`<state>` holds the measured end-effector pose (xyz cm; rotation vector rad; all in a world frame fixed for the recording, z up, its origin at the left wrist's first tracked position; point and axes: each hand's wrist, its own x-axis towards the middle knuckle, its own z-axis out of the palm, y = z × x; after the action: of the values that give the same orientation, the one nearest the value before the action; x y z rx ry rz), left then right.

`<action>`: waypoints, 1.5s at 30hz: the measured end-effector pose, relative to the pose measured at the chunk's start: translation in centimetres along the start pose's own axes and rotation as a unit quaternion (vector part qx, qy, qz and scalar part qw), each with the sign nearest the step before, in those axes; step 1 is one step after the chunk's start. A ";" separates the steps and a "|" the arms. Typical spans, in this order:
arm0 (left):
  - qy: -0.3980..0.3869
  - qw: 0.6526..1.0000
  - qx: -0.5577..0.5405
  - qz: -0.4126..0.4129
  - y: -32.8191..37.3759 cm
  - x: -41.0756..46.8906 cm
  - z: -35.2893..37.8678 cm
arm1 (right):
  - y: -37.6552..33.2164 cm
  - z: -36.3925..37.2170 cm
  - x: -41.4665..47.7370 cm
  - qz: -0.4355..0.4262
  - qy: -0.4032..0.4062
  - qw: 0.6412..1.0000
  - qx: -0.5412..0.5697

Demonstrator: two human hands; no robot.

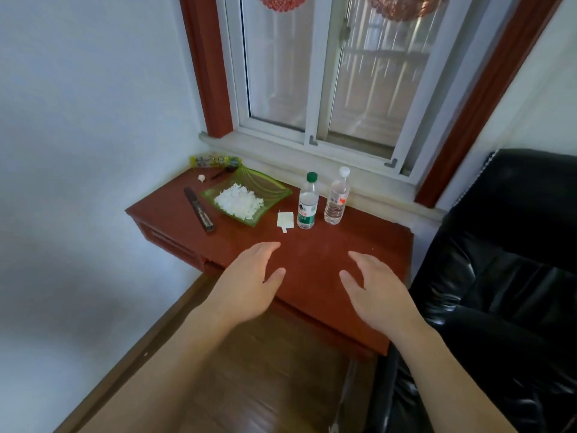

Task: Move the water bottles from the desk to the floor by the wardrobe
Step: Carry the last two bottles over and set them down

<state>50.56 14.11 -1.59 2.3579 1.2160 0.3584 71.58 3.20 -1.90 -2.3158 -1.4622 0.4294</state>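
Note:
Two clear water bottles stand upright side by side near the back of the red desk [318, 264]. One bottle has a green cap and green label [308, 204]; to its right is the bottle with a white cap [337, 198]. My left hand [249, 282] hovers over the desk's front part, fingers apart, holding nothing. My right hand [377, 292] does the same a little to the right. Both hands are well short of the bottles. No wardrobe is in view.
A green glass dish [274, 189] with white pieces sits left of the bottles, with a dark knife [199, 209], a small paper note [285, 220] and a wrapper [215, 160] nearby. A black leather chair [505, 260] stands at the right. Wooden floor [249, 385] lies below.

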 end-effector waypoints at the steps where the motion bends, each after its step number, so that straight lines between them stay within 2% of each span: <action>1: -0.002 1.000 -0.002 -0.001 0.0 1.6 0.0 | 0.2 -0.2 1.7 0.001 0.001 1.000 0.002; 10: -0.019 0.999 -0.024 0.010 -1.3 14.3 -0.4 | 0.5 -1.4 13.6 0.023 0.004 1.000 -0.008; 23: -0.107 0.989 -0.084 0.065 -6.4 32.7 2.6 | -0.3 0.9 27.1 0.156 0.043 0.986 0.039; 31: -0.182 0.977 -0.102 0.034 -7.5 38.1 6.4 | 2.0 1.3 32.1 0.189 0.028 0.979 0.068; 45: -0.202 0.967 -0.157 0.003 -6.7 40.6 9.3 | 7.2 3.2 39.4 0.196 -0.016 0.971 0.137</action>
<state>73.18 48.05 -12.16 2.0315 0.8866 0.0578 92.30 36.57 -10.35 -2.3689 -0.8830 0.7277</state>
